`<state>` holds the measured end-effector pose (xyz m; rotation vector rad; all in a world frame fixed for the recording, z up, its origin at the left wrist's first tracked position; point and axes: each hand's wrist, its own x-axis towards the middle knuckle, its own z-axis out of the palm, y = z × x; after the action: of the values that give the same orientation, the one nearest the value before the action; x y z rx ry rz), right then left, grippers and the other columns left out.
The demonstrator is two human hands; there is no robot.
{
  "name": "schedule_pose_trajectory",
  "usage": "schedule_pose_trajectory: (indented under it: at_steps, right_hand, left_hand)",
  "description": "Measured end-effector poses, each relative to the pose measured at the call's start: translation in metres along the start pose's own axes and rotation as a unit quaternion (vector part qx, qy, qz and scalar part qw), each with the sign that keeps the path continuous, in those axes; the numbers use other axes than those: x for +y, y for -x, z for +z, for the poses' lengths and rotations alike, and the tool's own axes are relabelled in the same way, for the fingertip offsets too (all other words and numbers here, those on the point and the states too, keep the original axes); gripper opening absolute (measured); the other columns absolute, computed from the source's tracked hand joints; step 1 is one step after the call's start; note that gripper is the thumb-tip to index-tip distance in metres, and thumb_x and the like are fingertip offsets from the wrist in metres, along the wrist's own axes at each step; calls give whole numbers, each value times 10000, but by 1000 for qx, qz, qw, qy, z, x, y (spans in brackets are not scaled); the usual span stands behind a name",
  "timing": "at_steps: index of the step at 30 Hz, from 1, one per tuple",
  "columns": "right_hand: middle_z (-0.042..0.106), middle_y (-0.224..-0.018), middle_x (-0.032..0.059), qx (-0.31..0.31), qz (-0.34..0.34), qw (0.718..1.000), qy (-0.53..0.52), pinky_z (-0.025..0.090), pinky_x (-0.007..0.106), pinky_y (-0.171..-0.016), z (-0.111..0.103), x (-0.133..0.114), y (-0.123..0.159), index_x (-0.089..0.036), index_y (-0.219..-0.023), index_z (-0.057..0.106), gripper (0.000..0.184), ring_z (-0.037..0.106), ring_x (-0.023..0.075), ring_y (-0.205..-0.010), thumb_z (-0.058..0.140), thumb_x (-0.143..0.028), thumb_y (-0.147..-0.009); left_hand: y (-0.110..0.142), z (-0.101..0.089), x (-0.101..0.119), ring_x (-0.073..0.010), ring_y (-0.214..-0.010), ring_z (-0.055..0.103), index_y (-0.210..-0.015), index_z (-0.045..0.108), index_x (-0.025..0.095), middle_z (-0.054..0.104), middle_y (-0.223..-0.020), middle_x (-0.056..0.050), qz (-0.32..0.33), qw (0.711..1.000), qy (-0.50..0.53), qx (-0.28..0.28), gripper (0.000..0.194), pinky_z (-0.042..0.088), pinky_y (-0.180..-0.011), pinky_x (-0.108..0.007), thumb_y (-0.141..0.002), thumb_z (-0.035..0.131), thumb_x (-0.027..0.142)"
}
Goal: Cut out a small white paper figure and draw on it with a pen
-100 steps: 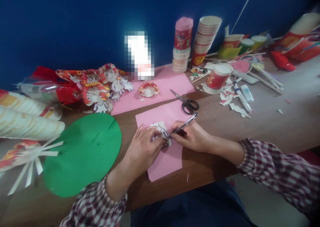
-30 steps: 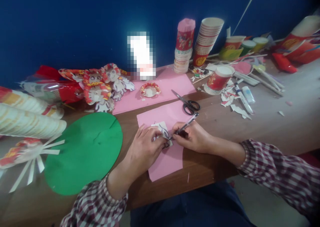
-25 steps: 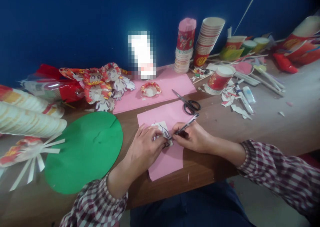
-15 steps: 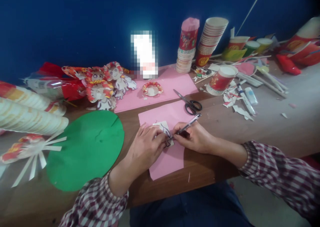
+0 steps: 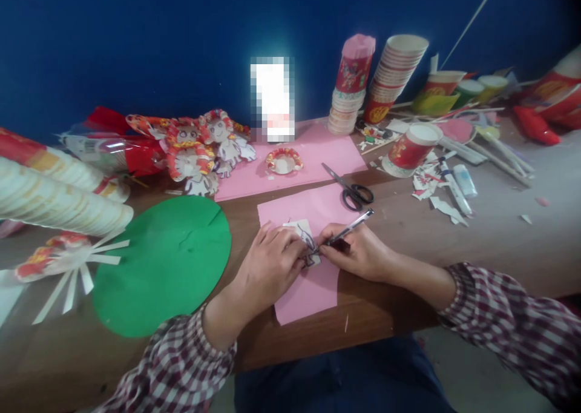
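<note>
The person's right hand [image 5: 363, 252] is closed around a slim clear-and-black pen [image 5: 354, 224], its upper end slanting up and away, its writing end down at the right edge of a small white paper card [image 5: 297, 226] marked with dark drawn lines. The left hand [image 5: 270, 261] lies palm down over the card's left part, fingers bent and close together; I can't tell whether they pinch it or only press.

That card sits on a pale pink paper sheet [image 5: 308, 301], which lies near the front edge of the brown wooden table [image 5: 258, 346]. Just beyond the right hand, a pair of black-handled scissors [image 5: 356, 196] overlaps the sheet's far corner, blades parted only slightly if at all, pointing away to the left.

Behind, on a second piece of pink paper [image 5: 327, 149], I see a round red-and-yellow-rimmed paper piece with a white middle [image 5: 284, 163]. Left of the left hand lies a large flat green disc [image 5: 158, 274], near the checked sleeve [image 5: 181, 352].
</note>
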<state>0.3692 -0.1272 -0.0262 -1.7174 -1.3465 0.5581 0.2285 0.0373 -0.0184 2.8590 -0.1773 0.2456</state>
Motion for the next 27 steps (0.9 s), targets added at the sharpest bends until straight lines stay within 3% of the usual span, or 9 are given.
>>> schedule_pose_trajectory:
  at_steps: [27]
  right_hand:
    - [678,-824,35,-17,8,1000,-14,480,232,-664,1,-1,0,-146,-938,651,142,613,138,-717,551,-172,-842]
  left_hand:
    - [0,0,0,-243,-1018,530,-1034,596,181,599,-1006,-74,0,1000,-1,-8,170,372,-977,-488,-883,526,218]
